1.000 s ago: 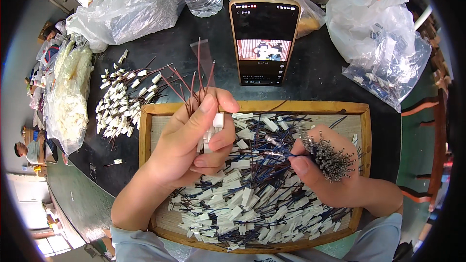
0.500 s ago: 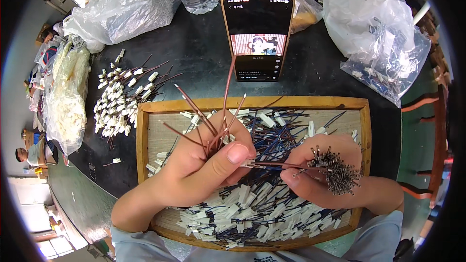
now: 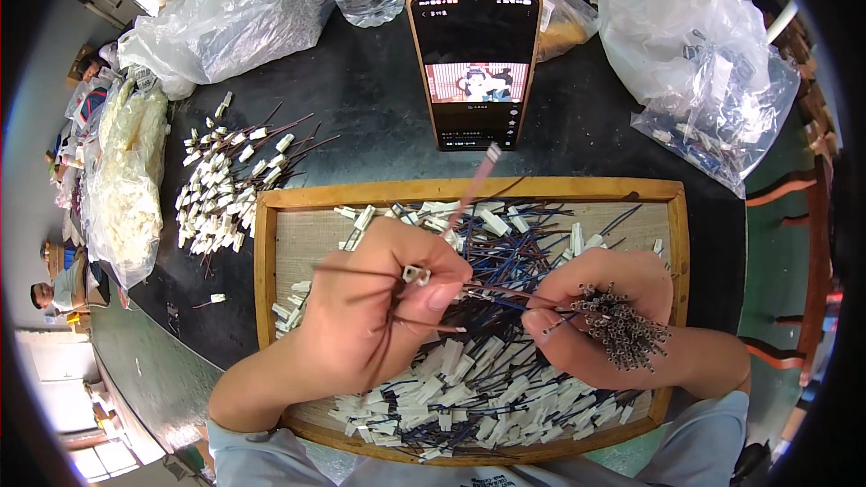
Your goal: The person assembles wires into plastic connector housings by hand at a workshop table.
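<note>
- White connectors with brown leads [image 3: 215, 188] lie heaped on the black table [image 3: 361, 149], just left of the tray; another sits apart, nearer the person.
- Wooden-framed tray [image 3: 264, 284], running beneath both hands.
- Left hand [image 3: 361, 293], curled closed, gripping a white connector [image 3: 416, 275] whose open end shows beside the thumb; brown wires, some blurred, fan out around the fist.
- Phone [image 3: 474, 72], upright behind the tray, its screen lit.
- White pieces with dark and blue leads [image 3: 487, 406], spread thickly over the tray floor below the hands.
- Brown and blue wires [image 3: 502, 290], bridging the fingers of both hands above the tray.
- Right hand [image 3: 591, 356], wrapped round a thick bundle of wires [image 3: 622, 329], metal-tipped ends showing.
- Clear bag [image 3: 704, 131], far right on the table, small parts inside.
</note>
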Action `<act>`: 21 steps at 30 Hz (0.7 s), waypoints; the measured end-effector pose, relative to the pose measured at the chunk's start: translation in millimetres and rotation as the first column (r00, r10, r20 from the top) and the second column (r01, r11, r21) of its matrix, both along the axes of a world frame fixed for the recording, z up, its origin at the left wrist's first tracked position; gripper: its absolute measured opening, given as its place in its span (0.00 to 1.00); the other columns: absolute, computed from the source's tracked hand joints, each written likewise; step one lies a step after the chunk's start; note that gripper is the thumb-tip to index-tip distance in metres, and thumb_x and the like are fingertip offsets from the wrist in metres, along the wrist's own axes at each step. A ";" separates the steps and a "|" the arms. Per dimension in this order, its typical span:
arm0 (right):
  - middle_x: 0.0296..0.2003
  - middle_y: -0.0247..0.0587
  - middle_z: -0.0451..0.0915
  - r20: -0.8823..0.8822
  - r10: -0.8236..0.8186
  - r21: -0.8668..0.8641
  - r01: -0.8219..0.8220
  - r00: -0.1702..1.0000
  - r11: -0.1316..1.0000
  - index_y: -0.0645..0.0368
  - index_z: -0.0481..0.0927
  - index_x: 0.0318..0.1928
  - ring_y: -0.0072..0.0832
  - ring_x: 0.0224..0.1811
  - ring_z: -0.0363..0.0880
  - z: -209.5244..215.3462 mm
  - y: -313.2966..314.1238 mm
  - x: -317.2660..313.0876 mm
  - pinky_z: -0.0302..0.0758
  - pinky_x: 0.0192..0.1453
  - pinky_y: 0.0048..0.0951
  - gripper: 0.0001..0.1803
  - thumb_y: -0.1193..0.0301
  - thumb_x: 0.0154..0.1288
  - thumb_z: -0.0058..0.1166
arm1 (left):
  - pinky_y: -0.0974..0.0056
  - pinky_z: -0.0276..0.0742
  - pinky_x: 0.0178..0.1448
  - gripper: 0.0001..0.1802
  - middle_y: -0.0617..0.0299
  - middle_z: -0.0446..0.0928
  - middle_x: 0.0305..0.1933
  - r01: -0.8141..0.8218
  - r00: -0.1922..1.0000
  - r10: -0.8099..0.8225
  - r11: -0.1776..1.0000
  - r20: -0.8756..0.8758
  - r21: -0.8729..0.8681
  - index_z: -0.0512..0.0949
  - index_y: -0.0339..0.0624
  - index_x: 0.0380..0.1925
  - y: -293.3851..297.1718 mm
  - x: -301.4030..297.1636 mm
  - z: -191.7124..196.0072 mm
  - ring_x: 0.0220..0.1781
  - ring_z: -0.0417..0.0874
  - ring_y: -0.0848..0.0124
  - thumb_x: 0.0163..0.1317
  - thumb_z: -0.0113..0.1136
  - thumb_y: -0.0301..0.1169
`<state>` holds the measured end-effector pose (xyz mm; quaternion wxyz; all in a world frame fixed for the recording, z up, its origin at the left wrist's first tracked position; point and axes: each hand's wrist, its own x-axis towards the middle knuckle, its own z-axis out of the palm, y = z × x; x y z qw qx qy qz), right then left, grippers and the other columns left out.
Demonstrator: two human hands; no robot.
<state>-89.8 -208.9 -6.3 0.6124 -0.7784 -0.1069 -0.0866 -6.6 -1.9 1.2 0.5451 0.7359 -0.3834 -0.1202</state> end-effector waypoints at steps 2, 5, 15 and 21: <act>0.20 0.32 0.78 -0.009 0.018 0.002 -0.018 1.000 1.000 0.60 0.77 0.29 0.13 0.19 0.73 0.5 0.2 0.5 0.66 0.21 0.17 0.05 0.78 0.52 0.62 | 0.71 0.73 0.30 0.08 0.58 0.75 0.31 0.017 0.989 -0.020 1.000 0.149 0.022 0.72 0.37 0.38 -1.0 2.6 -3.2 0.27 0.78 0.71 0.59 0.58 0.23; 0.21 0.34 0.80 -0.017 0.033 0.098 -0.031 0.999 0.995 0.63 0.80 0.32 0.14 0.20 0.75 -2.2 3.1 1.0 0.68 0.23 0.17 0.05 0.79 0.52 0.61 | 0.70 0.73 0.25 0.13 0.58 0.76 0.28 0.047 0.946 -0.060 0.998 0.320 0.048 0.72 0.37 0.38 -5.5 0.0 -5.2 0.24 0.79 0.68 0.53 0.62 0.20; 0.23 0.39 0.80 -0.081 0.137 0.133 -0.125 0.987 0.983 0.65 0.80 0.35 0.18 0.23 0.77 -2.6 0.4 0.8 0.69 0.26 0.20 0.08 0.79 0.52 0.63 | 0.69 0.75 0.23 0.19 0.59 0.77 0.28 0.075 0.872 -0.133 0.987 0.472 0.141 0.71 0.34 0.37 -11.3 -5.4 -4.2 0.24 0.81 0.67 0.42 0.65 0.18; 0.22 0.41 0.78 -0.102 -0.037 -0.074 0.030 0.994 0.997 0.65 0.80 0.32 0.20 0.21 0.76 -1.8 -7.2 2.5 0.69 0.25 0.20 0.07 0.76 0.53 0.64 | 0.70 0.75 0.25 0.15 0.58 0.77 0.29 -0.122 0.858 0.027 0.981 0.513 0.152 0.71 0.36 0.37 -3.8 6.9 1.3 0.24 0.81 0.67 0.48 0.62 0.16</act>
